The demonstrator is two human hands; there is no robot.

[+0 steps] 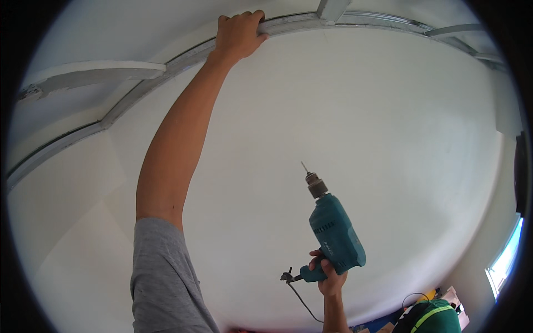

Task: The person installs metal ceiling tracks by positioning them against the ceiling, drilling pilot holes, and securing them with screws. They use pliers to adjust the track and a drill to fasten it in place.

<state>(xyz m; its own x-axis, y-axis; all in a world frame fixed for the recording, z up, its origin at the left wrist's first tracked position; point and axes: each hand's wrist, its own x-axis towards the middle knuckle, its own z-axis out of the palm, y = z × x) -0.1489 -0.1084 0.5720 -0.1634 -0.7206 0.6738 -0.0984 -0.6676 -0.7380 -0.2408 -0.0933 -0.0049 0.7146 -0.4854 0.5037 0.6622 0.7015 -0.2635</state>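
My left hand (pixel 240 36) reaches high up and grips the edge of a grey metal ceiling channel (pixel 294 25) that runs along the top of the wall, fingers curled over it. Lower and to the right, my right hand (pixel 331 279) is wrapped round the handle of a teal corded power drill (pixel 336 233). A thin bit (pixel 304 167) sits in the drill's chuck (pixel 316 185), pointing up and slightly left, apart from the channel. From the handle's end a grey cord (pixel 302 302) hangs down, with a chuck key seemingly fixed near its top.
Grey cross members (pixel 100 72) join the channel overhead. A broad white wall (pixel 266 127) stands ahead. At the lower right are a dark green bag-like thing with a yellow-green stripe (pixel 438 319) and mixed items. A bright window (pixel 506 258) is at the far right.
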